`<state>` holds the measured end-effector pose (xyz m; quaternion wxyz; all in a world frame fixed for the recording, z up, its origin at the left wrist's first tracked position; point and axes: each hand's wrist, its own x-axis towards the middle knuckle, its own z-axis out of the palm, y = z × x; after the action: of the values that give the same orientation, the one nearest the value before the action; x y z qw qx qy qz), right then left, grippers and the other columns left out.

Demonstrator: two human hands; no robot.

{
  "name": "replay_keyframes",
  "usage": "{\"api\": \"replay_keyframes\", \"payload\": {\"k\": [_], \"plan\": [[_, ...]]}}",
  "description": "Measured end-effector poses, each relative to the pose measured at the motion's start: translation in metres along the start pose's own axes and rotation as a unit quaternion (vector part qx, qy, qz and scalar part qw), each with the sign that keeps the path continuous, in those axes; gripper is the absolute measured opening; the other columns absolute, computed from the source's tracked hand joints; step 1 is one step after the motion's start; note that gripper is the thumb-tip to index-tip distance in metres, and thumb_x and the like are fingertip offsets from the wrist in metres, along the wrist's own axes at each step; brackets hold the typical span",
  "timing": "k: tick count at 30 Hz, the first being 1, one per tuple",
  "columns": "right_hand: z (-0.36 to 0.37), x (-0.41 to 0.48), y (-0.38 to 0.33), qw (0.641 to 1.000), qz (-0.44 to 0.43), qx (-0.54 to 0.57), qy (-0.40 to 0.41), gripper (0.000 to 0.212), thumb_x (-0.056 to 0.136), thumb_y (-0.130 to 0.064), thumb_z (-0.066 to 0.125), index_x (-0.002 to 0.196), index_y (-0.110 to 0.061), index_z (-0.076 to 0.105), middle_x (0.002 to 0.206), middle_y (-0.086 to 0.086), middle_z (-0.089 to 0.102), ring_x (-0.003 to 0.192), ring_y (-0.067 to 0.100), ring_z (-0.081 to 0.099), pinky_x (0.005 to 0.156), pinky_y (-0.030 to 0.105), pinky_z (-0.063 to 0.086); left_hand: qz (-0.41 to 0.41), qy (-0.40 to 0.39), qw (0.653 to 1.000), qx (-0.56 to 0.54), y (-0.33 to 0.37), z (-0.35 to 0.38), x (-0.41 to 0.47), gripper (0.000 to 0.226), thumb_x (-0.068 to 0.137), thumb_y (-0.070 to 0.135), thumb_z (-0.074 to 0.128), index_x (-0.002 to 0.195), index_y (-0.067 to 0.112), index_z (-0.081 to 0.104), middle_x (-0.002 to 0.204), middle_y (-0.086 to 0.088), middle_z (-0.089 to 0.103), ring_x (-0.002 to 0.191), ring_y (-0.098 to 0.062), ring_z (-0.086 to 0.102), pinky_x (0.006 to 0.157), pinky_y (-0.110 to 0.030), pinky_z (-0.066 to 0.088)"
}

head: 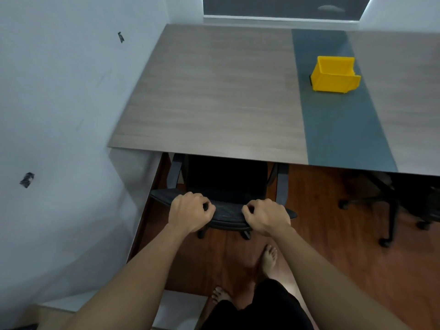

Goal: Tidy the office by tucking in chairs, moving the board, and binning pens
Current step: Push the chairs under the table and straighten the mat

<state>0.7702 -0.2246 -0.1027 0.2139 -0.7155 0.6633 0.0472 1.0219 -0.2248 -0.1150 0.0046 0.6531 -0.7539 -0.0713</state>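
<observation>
One head-worn view looks steeply down, close over the desk (214,91) edge.

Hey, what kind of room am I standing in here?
Most likely an office or meeting room: a long wood-look desk, a black mesh swivel chair pushed under it, and a yellow storage bin on top.

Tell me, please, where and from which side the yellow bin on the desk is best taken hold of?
Grip the yellow bin by its tall back wall, or across its two side walls, coming down from above. It stands upright and open-topped on the desk's grey strip with its rim clear all round; the lower, sloped front lip looks a poorer hold.
</observation>
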Motion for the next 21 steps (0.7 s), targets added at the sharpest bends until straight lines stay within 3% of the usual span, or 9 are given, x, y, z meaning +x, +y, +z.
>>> {"api": "replay_keyframes", "payload": {"k": [14,21], "plan": [[-0.032,0.095,0.011,0.999,-0.033,-0.011,0.021,0.061,0.098,-0.067,0.027,0.11,-0.031,0.075,0.091,0.0,0.076,0.088,0.027,0.072,0.071,0.04,0.047,-0.009,-0.006,1.0,-0.012,-0.011,-0.004,0.099,0.051,0.093,0.06,0.038,0.105,0.037,0.082,0.108,0.016,0.076,0.099,-0.013,0.069,0.078,-0.035,0.05],[-0.049,0.132,0.019,0.999,-0.04,-0.016,0.012,0.06,0.097,-0.068,0.028,0.111,-0.032,0.074,0.095,0.001,0.076,0.092,0.028,0.071,0.072,0.04,0.046,-0.019,0.0,1.0,-0.011,-0.008,-0.006,0.133,0.05,0.094,0.059,0.039,0.104,0.036,0.082,0.107,0.015,0.077,0.097,-0.013,0.069,0.074,-0.033,0.046]]}}
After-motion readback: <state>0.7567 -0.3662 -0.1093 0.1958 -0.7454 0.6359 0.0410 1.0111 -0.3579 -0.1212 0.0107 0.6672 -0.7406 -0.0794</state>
